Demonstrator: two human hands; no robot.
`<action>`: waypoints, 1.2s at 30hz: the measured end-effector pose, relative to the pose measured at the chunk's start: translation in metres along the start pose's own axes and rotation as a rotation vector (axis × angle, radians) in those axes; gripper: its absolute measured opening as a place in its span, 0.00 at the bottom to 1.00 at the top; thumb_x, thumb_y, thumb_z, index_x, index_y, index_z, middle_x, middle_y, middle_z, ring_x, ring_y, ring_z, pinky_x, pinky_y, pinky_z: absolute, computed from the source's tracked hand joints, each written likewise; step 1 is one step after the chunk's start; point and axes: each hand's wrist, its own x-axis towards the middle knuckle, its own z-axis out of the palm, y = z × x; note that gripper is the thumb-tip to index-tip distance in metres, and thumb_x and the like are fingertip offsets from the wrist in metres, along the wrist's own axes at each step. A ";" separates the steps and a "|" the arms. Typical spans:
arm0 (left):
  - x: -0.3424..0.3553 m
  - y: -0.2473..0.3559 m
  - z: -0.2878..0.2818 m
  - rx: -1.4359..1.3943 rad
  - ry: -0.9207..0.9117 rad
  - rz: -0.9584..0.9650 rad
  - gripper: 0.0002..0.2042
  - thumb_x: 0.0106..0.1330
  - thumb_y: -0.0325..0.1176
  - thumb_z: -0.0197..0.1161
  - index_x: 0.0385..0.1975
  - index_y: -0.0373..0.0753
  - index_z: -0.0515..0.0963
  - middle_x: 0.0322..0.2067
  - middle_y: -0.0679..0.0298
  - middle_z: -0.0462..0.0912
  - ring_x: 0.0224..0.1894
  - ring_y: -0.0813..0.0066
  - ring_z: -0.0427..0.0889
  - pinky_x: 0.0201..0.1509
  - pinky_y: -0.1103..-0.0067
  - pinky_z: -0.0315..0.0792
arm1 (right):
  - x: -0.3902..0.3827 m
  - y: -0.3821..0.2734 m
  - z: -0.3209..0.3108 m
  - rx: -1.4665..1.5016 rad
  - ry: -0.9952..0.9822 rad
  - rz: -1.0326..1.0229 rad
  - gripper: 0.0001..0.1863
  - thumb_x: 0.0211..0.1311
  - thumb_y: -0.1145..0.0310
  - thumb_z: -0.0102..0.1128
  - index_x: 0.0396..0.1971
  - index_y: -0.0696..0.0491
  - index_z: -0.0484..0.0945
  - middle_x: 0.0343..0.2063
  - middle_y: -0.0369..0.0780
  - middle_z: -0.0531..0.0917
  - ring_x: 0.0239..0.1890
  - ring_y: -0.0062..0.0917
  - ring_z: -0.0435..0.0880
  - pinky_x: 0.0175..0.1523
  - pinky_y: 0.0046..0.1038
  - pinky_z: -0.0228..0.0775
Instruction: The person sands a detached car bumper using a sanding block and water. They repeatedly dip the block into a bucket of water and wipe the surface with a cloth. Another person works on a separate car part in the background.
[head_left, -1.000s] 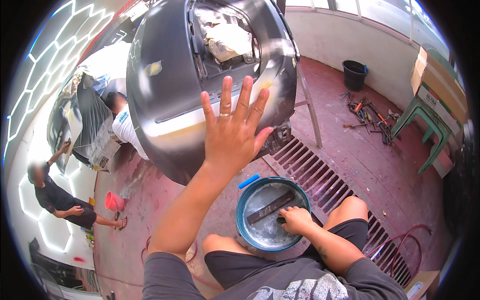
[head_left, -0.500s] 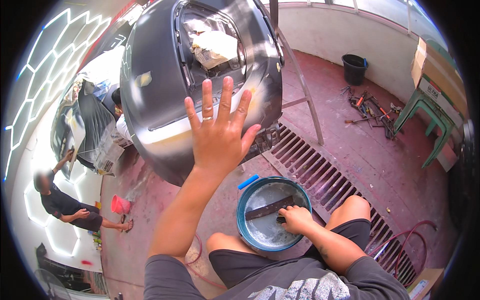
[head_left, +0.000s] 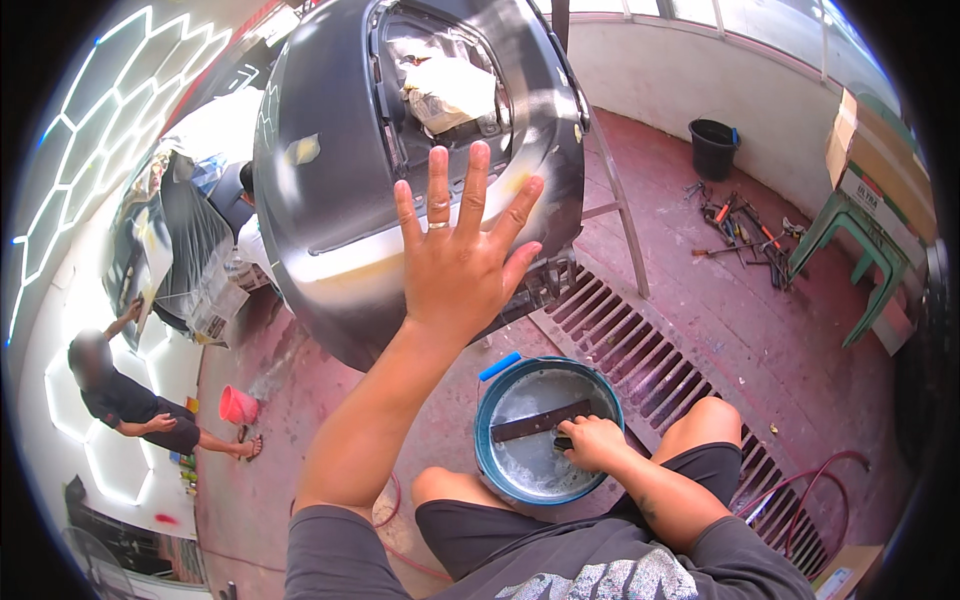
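My left hand [head_left: 458,262] is stretched out with fingers spread, a ring on one of them. It lies over a dark grey car body panel [head_left: 330,180] with a whitish, yellow-tinged patch; whether the palm touches it cannot be seen. My right hand [head_left: 592,444] is closed on a small dark block [head_left: 563,443], partly hidden by the fingers, above the blue-rimmed bucket [head_left: 482,440]. Cloudy water [head_left: 530,475] fills that bucket, and a long dark strip [head_left: 541,420] lies across inside it. The bucket's handle has a blue grip [head_left: 500,366].
A floor grate [head_left: 640,345] runs beside the bucket, near a metal stand [head_left: 622,215]. Tools [head_left: 750,235], a black bucket [head_left: 713,150] and a green stool [head_left: 850,250] bearing a carton are at right. A person [head_left: 130,400] and a red bucket [head_left: 238,405] are at left.
The whole view has shifted slightly, with the panel now further right. My left hand sits a little higher against the panel, fingers still spread. My right hand has barely moved over the bucket.
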 end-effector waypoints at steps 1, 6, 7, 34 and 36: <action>0.000 0.001 0.000 -0.001 -0.006 -0.002 0.37 0.69 0.60 0.72 0.80 0.72 0.72 0.87 0.54 0.55 0.88 0.40 0.48 0.85 0.38 0.40 | 0.000 0.001 0.001 0.004 0.005 0.001 0.30 0.62 0.57 0.74 0.65 0.45 0.81 0.55 0.44 0.87 0.59 0.42 0.88 0.60 0.44 0.84; -0.010 -0.001 -0.001 0.024 -0.034 -0.013 0.34 0.70 0.61 0.71 0.78 0.69 0.76 0.87 0.52 0.55 0.88 0.39 0.47 0.86 0.39 0.39 | 0.003 0.005 0.006 -0.011 0.031 -0.009 0.29 0.62 0.57 0.74 0.63 0.46 0.82 0.55 0.44 0.88 0.59 0.42 0.88 0.60 0.45 0.84; -0.013 -0.003 -0.002 0.028 -0.041 -0.020 0.34 0.70 0.60 0.72 0.77 0.69 0.77 0.87 0.52 0.55 0.88 0.39 0.47 0.86 0.39 0.39 | 0.003 0.005 0.006 -0.012 0.029 -0.009 0.29 0.62 0.57 0.74 0.63 0.47 0.81 0.54 0.44 0.88 0.59 0.41 0.89 0.60 0.45 0.84; -0.307 0.002 0.115 -2.408 0.752 -1.418 0.40 0.68 0.70 0.70 0.70 0.44 0.78 0.68 0.55 0.81 0.74 0.62 0.76 0.79 0.59 0.68 | -0.001 -0.038 -0.082 0.105 0.630 -0.411 0.38 0.52 0.69 0.86 0.65 0.54 0.81 0.57 0.48 0.87 0.57 0.47 0.87 0.62 0.43 0.82; -0.302 0.000 0.110 -2.383 0.883 -1.443 0.35 0.71 0.66 0.69 0.68 0.46 0.80 0.68 0.60 0.84 0.73 0.61 0.80 0.78 0.58 0.72 | 0.004 -0.066 -0.146 -0.046 0.781 -0.518 0.37 0.51 0.68 0.86 0.64 0.55 0.82 0.55 0.49 0.87 0.56 0.48 0.87 0.61 0.47 0.81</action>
